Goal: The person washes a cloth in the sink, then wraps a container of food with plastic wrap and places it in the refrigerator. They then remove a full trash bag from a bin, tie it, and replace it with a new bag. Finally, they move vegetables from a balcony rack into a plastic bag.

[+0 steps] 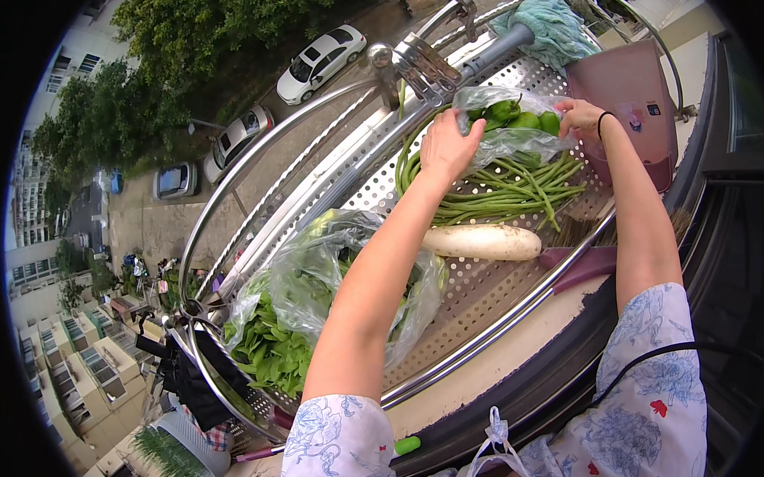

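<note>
A clear plastic bag (515,142) of green peppers (525,120) lies at the far end of a perforated metal shelf (474,305). My left hand (448,143) is at the bag's left edge, thumb spread from the fingers, with film between them. At the opposite edge, my right hand (579,116) pinches the plastic. Long green beans (510,192) lie in a loose heap beneath and in front of the bag. A white radish (483,242) rests nearer to me, its left end behind my left forearm. Leafy greens (274,342) fill another clear plastic bag (311,286) left of that forearm.
Curved metal railing (233,164) encloses the shelf high above a street with parked cars (322,63). A grey pole with a teal mop head (547,30) runs along the outer side. A pinkish dustpan (626,102) and a brush (577,264) stand at right. Metal clips (426,70) hang on the rail.
</note>
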The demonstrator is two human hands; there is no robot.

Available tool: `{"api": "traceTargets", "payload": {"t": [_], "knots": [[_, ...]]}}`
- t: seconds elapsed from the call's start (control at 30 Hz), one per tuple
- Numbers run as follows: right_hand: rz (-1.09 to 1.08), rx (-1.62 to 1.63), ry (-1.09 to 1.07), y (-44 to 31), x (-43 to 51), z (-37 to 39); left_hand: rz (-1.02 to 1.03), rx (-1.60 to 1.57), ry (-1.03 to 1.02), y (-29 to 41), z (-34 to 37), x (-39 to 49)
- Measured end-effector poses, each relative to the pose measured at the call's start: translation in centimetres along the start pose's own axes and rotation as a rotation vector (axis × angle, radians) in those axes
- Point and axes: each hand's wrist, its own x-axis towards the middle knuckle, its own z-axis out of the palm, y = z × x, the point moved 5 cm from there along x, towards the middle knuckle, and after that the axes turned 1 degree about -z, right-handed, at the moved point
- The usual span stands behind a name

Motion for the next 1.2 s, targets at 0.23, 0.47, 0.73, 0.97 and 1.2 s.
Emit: {"api": "traceTargets", "payload": {"t": [0.23, 0.47, 0.73, 0.97, 1.2], "knots": [[-0.048, -0.074, 0.233, 0.3, 4.0, -2.2, -0.118, 0.078, 0.059, 0.1, 0.9, 2.3], [-0.002, 0.639, 0.269, 3.1, 6.3, -1.3, -0.282, 0.140, 0.124, -2.8, 1.1, 2.2], [-0.122, 0.107, 0.699, 2.3, 7.4, -1.2, -0.498, -0.049, 0.315, -3.6, 1.6, 2.7], [-0.322, -0.313, 0.923, -0.9, -0.3, -1.2, -0.096, 0.313, 0.264, -0.8, 0.2, 0.9], [-0.283, -0.242, 0.588, -1.3, -1.9, -0.9, 0.734, 0.782, 0.093, 5.2, 1.3, -3.8]]}}
